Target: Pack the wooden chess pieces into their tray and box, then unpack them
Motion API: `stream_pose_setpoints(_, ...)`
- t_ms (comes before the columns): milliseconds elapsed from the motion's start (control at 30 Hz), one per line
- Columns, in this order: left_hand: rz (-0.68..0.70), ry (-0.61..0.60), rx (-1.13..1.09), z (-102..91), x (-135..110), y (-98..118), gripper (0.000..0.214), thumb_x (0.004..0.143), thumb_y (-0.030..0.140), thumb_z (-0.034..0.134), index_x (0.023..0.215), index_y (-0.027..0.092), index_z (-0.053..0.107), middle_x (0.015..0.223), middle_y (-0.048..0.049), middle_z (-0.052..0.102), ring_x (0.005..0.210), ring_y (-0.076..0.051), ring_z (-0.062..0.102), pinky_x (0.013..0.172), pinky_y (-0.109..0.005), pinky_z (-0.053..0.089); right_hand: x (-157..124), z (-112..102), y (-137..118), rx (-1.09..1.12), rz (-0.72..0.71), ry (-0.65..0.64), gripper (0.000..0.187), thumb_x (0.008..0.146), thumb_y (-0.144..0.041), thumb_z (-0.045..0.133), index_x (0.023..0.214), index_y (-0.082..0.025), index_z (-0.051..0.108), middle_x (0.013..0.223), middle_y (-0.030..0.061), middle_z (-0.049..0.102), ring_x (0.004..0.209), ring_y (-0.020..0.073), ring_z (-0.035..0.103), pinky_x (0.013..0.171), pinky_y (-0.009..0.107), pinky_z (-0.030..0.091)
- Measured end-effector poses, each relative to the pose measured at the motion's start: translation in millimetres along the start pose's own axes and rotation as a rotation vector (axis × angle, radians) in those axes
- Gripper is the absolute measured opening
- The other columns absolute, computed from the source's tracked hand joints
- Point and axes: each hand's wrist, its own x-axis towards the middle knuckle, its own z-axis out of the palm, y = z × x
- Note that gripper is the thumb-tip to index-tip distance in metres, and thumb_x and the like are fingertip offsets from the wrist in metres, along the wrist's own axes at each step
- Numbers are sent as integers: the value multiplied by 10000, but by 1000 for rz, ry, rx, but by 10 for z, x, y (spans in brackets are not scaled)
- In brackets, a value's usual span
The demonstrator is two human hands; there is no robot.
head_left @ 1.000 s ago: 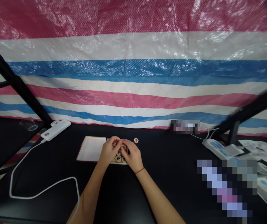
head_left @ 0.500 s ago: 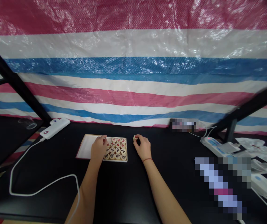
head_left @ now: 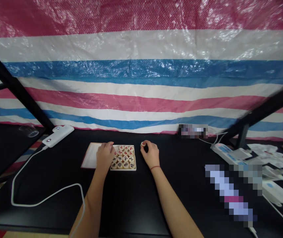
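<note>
The fingers of the right hand pinch a smooth round wooden xiangqi piece just beside a shallow white tray packed with engraved wooden discs. The left hand rests its closed-up fingers on the tray's corner, over a pale flat lid.

A black tabletop bears a tray of xiangqi pieces, a white lid (just beside it), and a power bank.

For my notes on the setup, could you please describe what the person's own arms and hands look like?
The left hand and right hand are bare, without gloves, and neither forearm shows a sleeve. A thin reddish cord circles the right wrist; the left wrist shows nothing similar.
</note>
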Motion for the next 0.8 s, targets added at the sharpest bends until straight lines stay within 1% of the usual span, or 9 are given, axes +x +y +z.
stream_pose_setpoints(67,31,66,113,20,-43,76,276,897,290,501,1065,227,710,1112,-103,637,1028,-278,556,841,-384,435,-32,-34,-79,16,-35,54,171,867,-269,512,971,-189,622,979,85,681,934,242,574,800,339,411)
stream_pose_setpoints(100,32,78,155,30,-67,116,277,905,331,499,1026,227,726,1124,-108,628,1046,-298,534,835,-406,430,-58,-45,-129,33,-56,53,184,878,-277,501,979,-183,621,957,84,680,911,238,575,799,341,413)
stream_pose_setpoints(133,30,78,184,39,-91,155,291,911,366,496,994,226,737,1130,-111,623,1057,-310,516,833,-424,424,-88,-50,-181,58,-75,29,195,889,-285,490,988,-179,619,913,76,679,872,230,578,792,339,416)
stream_pose_setpoints(200,28,69,218,58,-134,222,325,919,410,487,970,221,746,1143,-117,612,1071,-321,490,835,-448,411,-156,-40,-277,118,-98,-58,216,904,-306,482,1016,-177,614,825,52,672,790,210,582,767,326,426)
stream_pose_setpoints(300,34,68,239,87,-175,285,332,929,406,475,985,221,745,1156,-124,599,1076,-320,474,835,-461,395,-232,11,-361,185,-80,-153,237,908,-337,493,1049,-185,607,802,38,669,750,194,593,741,304,442)
stream_pose_setpoints(400,48,89,242,109,-190,308,302,925,369,482,981,223,740,1167,-117,598,1068,-309,474,829,-452,383,-251,56,-359,218,-46,-165,258,908,-358,498,1071,-184,598,808,37,674,757,193,603,742,300,458)
stream_pose_setpoints(533,79,88,225,123,-186,310,300,923,361,478,953,210,735,1147,-115,623,1066,-306,476,827,-447,366,-235,64,-330,236,-27,-160,262,904,-363,502,1068,-182,594,797,35,680,766,199,609,744,308,468)
stream_pose_setpoints(667,116,64,196,149,-179,312,294,926,343,468,956,189,717,1040,-120,680,1065,-310,487,847,-458,343,-228,55,-332,254,-23,-147,239,902,-341,488,1041,-182,600,785,36,675,755,200,607,745,316,468)
stream_pose_setpoints(800,114,30,141,180,-170,301,264,920,331,483,938,192,707,953,-107,715,1017,-302,530,861,-469,325,-233,74,-313,286,-13,-140,215,893,-295,473,1024,-180,600,782,38,660,745,194,602,742,315,472)
